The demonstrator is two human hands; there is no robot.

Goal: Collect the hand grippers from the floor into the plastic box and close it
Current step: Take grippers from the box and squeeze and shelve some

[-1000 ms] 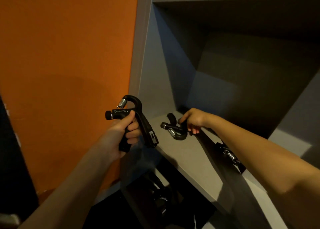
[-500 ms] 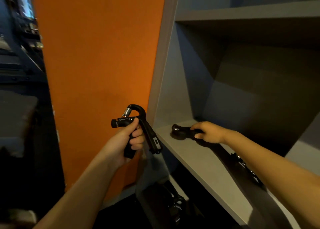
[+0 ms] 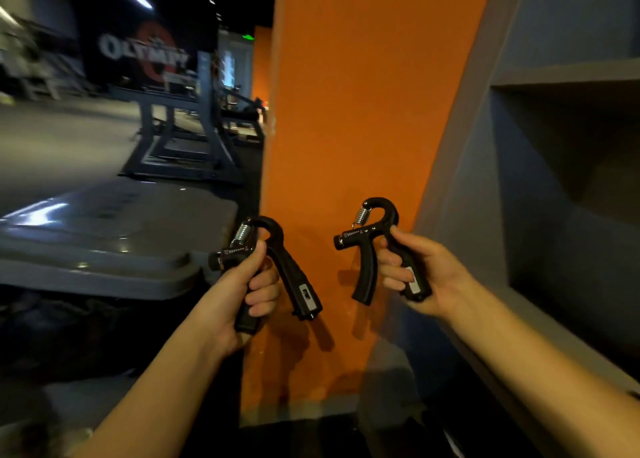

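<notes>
Hand gripper point(image 3: 295, 281), black with a steel spring, sits in the left hand point(image 3: 242, 293), whose fingers curl round its near handle, thumb lying up along the crossbar; the spring and hook rise above the fist, and the labelled handle juts free, down and to the right of the knuckles; a second hand gripper point(image 3: 364, 244) is clasped in the right hand point(image 3: 427, 274), fingers wrapped round its labelled handle; its other handle hangs free left of the fingertips, spring and hook above the thumb; both are held apart before an orange pillar point(image 3: 346, 111).
</notes>
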